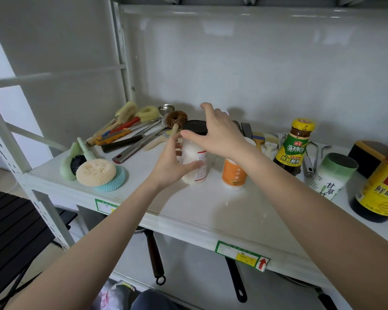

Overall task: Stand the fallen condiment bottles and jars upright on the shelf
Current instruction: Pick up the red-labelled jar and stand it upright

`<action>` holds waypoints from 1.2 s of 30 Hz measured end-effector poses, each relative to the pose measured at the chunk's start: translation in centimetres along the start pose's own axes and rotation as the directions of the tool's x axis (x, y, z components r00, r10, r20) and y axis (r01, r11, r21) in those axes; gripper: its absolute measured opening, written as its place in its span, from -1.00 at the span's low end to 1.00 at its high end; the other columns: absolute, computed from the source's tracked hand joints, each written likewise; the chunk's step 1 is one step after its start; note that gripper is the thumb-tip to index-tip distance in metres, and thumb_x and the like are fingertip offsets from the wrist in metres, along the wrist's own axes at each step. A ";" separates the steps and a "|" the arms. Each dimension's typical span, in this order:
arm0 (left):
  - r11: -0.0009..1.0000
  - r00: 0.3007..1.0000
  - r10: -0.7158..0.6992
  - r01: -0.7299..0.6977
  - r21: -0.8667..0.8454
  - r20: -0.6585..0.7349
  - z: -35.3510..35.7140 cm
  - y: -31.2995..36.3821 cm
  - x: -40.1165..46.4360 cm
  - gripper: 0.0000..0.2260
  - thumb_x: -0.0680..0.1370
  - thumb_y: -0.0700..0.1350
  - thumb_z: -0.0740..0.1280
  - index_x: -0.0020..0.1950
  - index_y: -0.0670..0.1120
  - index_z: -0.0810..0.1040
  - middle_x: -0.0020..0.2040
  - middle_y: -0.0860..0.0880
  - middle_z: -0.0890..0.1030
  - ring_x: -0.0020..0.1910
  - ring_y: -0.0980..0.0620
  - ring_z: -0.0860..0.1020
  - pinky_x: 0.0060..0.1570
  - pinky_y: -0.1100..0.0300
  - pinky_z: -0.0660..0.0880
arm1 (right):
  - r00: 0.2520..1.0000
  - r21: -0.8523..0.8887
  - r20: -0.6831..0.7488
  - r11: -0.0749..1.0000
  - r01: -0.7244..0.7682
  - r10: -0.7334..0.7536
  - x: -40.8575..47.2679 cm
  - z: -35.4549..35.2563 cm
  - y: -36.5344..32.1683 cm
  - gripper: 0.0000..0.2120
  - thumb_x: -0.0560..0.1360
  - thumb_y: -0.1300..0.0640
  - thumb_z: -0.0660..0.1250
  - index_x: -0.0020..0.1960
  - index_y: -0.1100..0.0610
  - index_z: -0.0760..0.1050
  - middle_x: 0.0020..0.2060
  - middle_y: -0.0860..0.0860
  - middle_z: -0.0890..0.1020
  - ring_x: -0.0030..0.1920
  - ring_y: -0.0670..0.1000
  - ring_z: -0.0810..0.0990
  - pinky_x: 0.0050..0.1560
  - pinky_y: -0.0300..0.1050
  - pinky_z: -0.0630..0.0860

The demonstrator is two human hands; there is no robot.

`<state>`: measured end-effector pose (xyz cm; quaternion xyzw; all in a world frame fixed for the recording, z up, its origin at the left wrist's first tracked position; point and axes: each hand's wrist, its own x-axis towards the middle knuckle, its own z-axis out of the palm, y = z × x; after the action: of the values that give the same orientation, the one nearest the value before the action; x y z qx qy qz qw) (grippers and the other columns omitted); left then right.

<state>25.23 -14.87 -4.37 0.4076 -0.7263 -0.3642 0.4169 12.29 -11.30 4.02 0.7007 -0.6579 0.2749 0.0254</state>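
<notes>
The shelf (211,211) is a smooth, glossy white metal board. At its right edge, a large dark sauce bottle (377,189) with a yellow label leans over. A cylindrical white canister (329,175) with a green band lies tilted beside it. A brown glass bottle (293,146) with a yellow cap stands upright behind. At centre, the white jar (194,162), translucent plastic with a round black lid, stands upright on the shelf. The left hand (173,164) wraps its body, fingers closed on it; the right hand (215,133) rests over the lid, fingers spread. A small orange-labelled jar (234,173) stands just beside. Knitted round scrubbers (99,173) lie left.
</notes>
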 end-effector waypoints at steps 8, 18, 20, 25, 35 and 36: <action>0.998 0.995 0.041 -0.045 0.041 0.086 0.0 -0.2 -0.2 -0.13 0.37 -0.03 0.51 0.51 0.02 0.03 0.55 -0.06 0.10 0.34 0.11 0.32 -0.03 0.64 0.30 | 1.000 0.186 -0.003 0.982 0.017 -0.017 0.2 -0.5 0.7 -0.36 0.36 -0.06 0.41 0.36 0.06 0.26 0.16 0.10 0.50 0.23 0.11 0.44 0.15 -0.08 0.39; 0.998 0.993 0.027 -0.034 0.060 0.114 0.6 -0.3 0.0 -0.15 0.42 -0.09 0.46 0.52 0.02 -0.04 0.41 -0.04 0.38 0.31 0.02 0.42 0.21 0.13 0.39 | 0.982 0.331 0.190 0.941 -0.074 0.010 0.3 -1.2 1.7 -0.27 0.41 0.02 0.39 0.47 -0.03 0.11 0.33 0.08 0.38 0.33 0.05 0.38 0.13 -0.21 0.31; 0.996 0.987 0.038 -0.050 0.075 0.154 0.4 -0.3 -0.1 -0.12 0.44 -0.12 0.44 0.54 0.02 -0.11 0.41 -0.02 0.39 0.35 0.05 0.39 0.27 0.13 0.37 | 0.973 0.366 0.230 0.926 -0.093 0.007 0.3 -1.4 1.8 -0.25 0.42 0.09 0.38 0.49 -0.05 0.06 0.34 0.06 0.42 0.29 0.05 0.43 0.11 -0.21 0.34; 0.998 0.993 0.015 -0.022 0.055 0.120 0.9 -0.2 -0.2 -0.06 0.32 -0.02 0.54 0.50 0.10 -0.02 0.42 -0.05 0.25 0.35 -0.01 0.37 0.29 0.03 0.43 | 0.994 0.201 0.103 0.978 -0.049 0.029 0.3 -1.0 1.2 -0.25 0.35 -0.12 0.43 0.40 0.05 0.18 0.22 0.09 0.42 0.21 0.08 0.46 0.11 -0.12 0.40; 0.999 0.983 0.023 -0.027 0.019 0.183 0.9 -0.2 -0.1 -0.06 0.34 -0.13 0.53 0.50 0.11 -0.05 0.32 0.05 0.40 0.19 0.11 0.48 0.04 0.34 0.47 | 0.970 0.290 0.241 0.955 -0.062 -0.011 -0.3 -1.6 0.9 -0.30 0.40 0.14 0.42 0.43 0.03 0.17 0.31 0.07 0.45 0.26 0.07 0.47 0.17 -0.11 0.43; 0.999 0.980 0.040 -0.046 0.027 0.195 1.0 -0.3 -0.1 -0.07 0.31 -0.11 0.55 0.48 0.11 0.01 0.35 0.06 0.35 0.20 0.13 0.48 0.01 0.38 0.48 | 0.976 0.282 0.218 0.958 -0.050 -0.013 -0.3 -1.6 1.0 -0.33 0.40 0.14 0.42 0.42 0.05 0.20 0.31 0.07 0.47 0.25 0.07 0.47 0.17 -0.11 0.43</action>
<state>24.40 -14.70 -5.02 0.3607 -0.7779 -0.3816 0.3452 10.82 -10.47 4.93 0.7165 -0.6166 0.2891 -0.1510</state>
